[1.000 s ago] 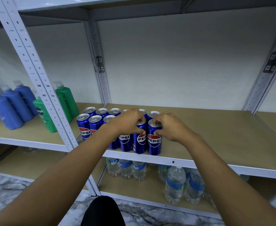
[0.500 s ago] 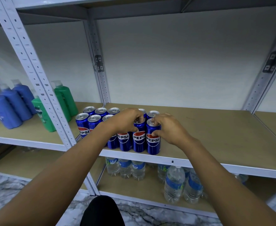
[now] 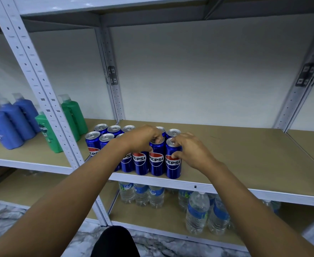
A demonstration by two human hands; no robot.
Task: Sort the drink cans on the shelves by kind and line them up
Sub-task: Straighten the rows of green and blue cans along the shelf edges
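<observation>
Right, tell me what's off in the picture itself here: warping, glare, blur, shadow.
Head view: wide-angle bending makes the shelf uprights lean and splay outward; soft highlights sit on the silver tops of the Pepsi cans; the shampoo bottles at the left edge look smeared and stretched; the water bottles on the lower shelf lie in dimmer light; the left hand and right hand are sharp.

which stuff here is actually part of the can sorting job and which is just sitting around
Part of the job:
- blue Pepsi cans grouped at the front of the middle shelf
- left hand gripping one front-row can
- right hand gripping the rightmost can

Just sitting around:
- blue bottles and green bottles on the left shelf
- water bottles on the lower shelf
</observation>
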